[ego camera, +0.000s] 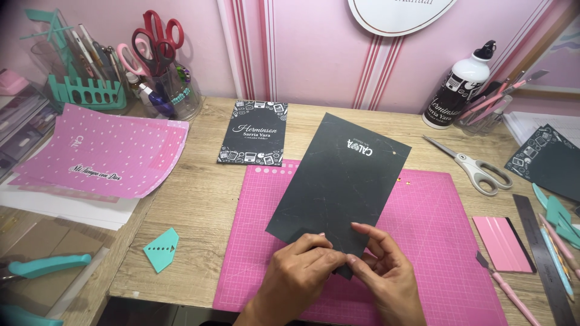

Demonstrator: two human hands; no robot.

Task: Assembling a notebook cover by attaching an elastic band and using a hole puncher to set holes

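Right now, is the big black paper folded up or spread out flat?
Spread out flat. The black paper lies open on the pink cutting mat; the left hand and right hand pinch only its bottom corner.

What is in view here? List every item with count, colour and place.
dark sheet: one, charcoal, on the mat, near edge pinched by both hands
cutting mat: one, pink, desk centre
printed card: one, black and white, behind the mat
scissors: one, white handles, right of the mat
bottle: one, white with black cap, back right
dotted sheets: a few, pink, left
squeegee: one, pink, right
metal ruler: one, grey, far right
tool cups: two, clear, back left
left hand: one, on the sheet's edge
right hand: one, beside it
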